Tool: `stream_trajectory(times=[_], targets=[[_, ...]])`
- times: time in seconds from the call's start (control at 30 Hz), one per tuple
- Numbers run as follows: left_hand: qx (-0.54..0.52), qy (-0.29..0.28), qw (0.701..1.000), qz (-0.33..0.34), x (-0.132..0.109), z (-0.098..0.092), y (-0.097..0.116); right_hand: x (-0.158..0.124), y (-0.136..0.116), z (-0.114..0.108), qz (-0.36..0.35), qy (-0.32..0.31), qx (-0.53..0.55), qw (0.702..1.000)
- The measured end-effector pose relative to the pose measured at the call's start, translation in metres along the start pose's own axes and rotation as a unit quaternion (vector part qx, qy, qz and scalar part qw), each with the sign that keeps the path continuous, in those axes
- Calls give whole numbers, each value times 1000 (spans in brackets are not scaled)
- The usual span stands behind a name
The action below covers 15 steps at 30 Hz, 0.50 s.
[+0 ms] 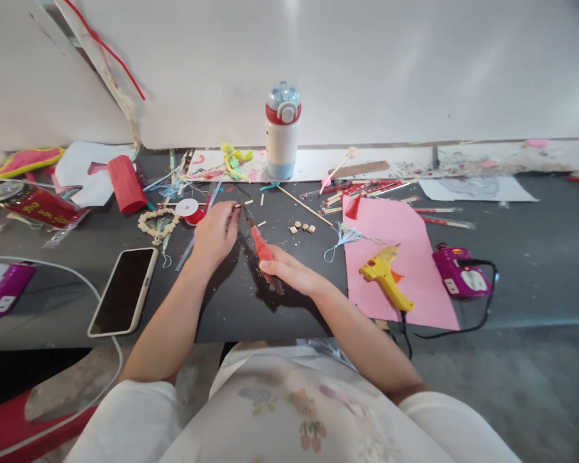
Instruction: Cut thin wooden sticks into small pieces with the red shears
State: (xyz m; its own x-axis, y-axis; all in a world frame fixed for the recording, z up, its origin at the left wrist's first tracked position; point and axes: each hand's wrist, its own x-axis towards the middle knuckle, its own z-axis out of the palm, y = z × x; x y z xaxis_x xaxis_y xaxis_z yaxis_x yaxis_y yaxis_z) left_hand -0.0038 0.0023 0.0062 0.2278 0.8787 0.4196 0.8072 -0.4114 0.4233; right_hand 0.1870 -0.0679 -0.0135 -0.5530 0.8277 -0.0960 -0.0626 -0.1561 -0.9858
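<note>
My right hand (289,270) is closed around the red handles of a pair of cutting pliers (259,243), whose dark jaws point up and left. My left hand (217,231) pinches a short thin wooden stick (244,205) at the jaws' tip. Both hands rest over the black tabletop (231,308). Small cut stick pieces (303,227) lie just right of the pliers. A red ribbon spool (189,209) sits beside my left hand.
A phone (123,290) lies face up at left. A yellow glue gun (384,276) rests on pink paper (405,257), with a purple power strip (459,272) at right. A water bottle (282,132) stands at the back. Red sticks (367,190) are scattered there.
</note>
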Motion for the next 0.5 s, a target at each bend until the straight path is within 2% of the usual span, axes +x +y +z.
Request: stream_trajectory(times=[0.27, 0.43, 0.5], targets=[[42, 7, 999, 18, 1, -2, 0, 0, -2, -2, -17, -54, -15, 998], [42, 21, 999, 28, 1, -3, -2, 0, 4, 1, 1, -10, 72, 997], [40, 23, 999, 24, 1, -3, -2, 1, 3, 2, 22, -22, 96, 995]])
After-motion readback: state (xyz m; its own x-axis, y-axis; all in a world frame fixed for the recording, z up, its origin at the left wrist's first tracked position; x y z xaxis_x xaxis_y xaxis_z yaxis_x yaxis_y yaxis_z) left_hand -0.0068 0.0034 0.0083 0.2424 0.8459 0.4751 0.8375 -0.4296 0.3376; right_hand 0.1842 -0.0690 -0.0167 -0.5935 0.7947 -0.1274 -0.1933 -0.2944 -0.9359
